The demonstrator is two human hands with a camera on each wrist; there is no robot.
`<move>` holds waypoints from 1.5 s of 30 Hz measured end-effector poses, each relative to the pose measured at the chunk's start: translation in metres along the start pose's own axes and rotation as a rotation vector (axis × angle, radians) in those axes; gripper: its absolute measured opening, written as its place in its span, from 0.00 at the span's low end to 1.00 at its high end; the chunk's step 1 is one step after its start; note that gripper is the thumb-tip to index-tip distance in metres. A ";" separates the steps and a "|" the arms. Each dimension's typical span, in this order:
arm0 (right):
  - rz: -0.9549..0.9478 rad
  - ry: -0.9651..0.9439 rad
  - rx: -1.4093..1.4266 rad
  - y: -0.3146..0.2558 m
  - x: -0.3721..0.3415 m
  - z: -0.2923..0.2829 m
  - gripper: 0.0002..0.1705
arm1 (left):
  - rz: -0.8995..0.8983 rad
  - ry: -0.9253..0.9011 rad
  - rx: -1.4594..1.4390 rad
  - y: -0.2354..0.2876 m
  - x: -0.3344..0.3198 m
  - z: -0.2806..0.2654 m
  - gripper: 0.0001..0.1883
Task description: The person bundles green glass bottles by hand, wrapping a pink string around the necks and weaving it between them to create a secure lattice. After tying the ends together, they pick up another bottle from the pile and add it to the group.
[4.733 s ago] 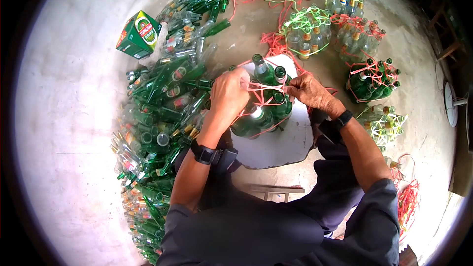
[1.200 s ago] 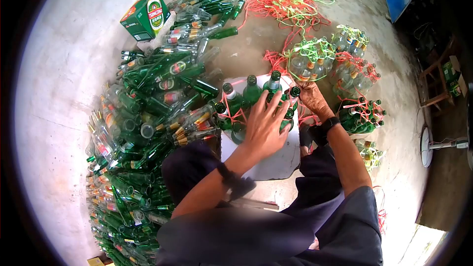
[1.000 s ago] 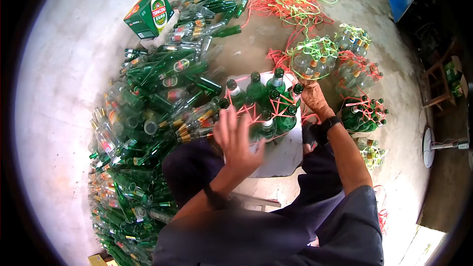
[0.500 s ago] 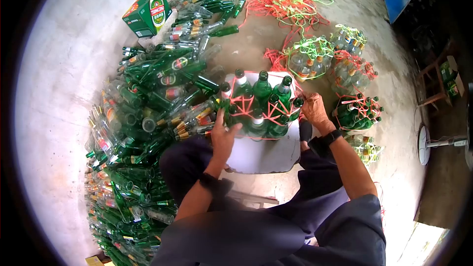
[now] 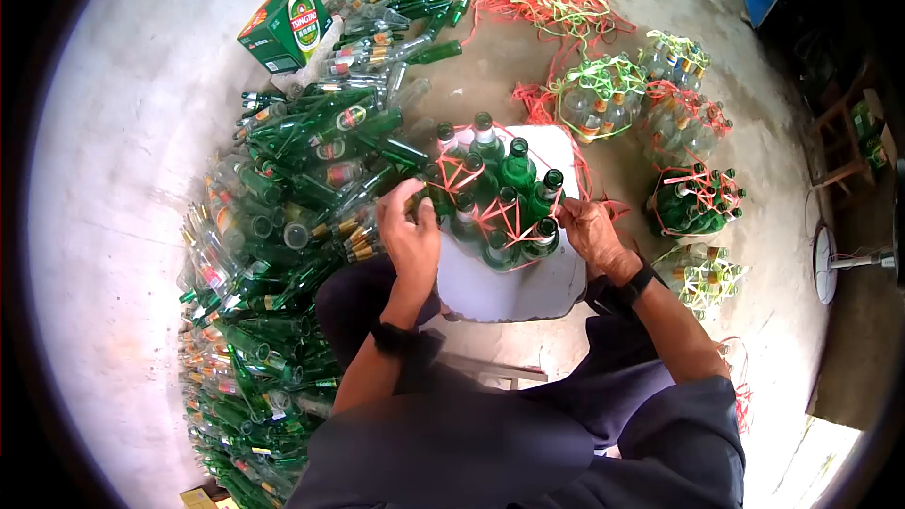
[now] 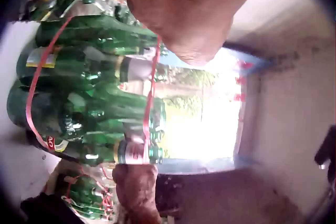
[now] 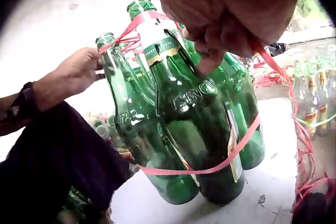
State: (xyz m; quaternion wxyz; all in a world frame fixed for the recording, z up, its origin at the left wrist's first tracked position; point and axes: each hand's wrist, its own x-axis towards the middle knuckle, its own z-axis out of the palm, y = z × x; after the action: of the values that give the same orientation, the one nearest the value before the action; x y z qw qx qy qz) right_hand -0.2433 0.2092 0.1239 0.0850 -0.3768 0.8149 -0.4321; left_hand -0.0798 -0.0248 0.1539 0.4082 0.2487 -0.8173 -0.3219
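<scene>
Green bottles (image 5: pixel 517 170) stand upright in a bundle on a white board (image 5: pixel 500 294), with red strap (image 5: pixel 510 219) laced across their necks. At its left side, my left hand (image 5: pixel 410 240) is bent loosely, thumb and index finger apart. The right wrist view shows the left hand (image 7: pixel 73 77) with its fingertips at a bottle neck, where strap passes. My right hand (image 5: pixel 596 238) pinches strap at the bundle's right side; in the right wrist view a red strand (image 7: pixel 273 64) trails from the right hand (image 7: pixel 231 16). A lower strap (image 7: pixel 205 171) rings the bottle bodies.
Loose bottles (image 5: pixel 311 217) lie piled along the left, below a green carton (image 5: pixel 286 28). Red and green strapping (image 5: pixel 551 0) is heaped at the back. Tied bottle bundles (image 5: pixel 696 203) stand to the right, beside a fan (image 5: pixel 824 264).
The bundle has turned on the board, its right side now nearer the body. The left hand has moved up and slightly left; the right hand has come lower.
</scene>
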 end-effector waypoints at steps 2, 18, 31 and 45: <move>0.028 -0.013 0.024 0.003 0.001 0.002 0.17 | 0.200 -0.087 -0.033 0.037 0.009 -0.007 0.15; 0.281 -0.032 -0.203 0.013 0.012 0.026 0.20 | 0.591 -0.812 0.148 0.078 0.012 0.058 0.27; 0.309 -0.167 -0.054 0.014 0.020 0.004 0.40 | 0.666 -0.596 0.225 0.102 0.021 0.035 0.18; 0.249 -0.361 0.347 -0.005 0.021 -0.028 0.11 | 0.251 -0.604 0.052 0.081 0.024 0.028 0.07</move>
State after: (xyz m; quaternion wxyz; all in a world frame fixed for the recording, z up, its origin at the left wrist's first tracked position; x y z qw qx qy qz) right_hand -0.2684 0.2110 0.1493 0.3447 -0.3243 0.7405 -0.4772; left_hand -0.1273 0.0224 0.2121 0.1772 0.0496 -0.9337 -0.3072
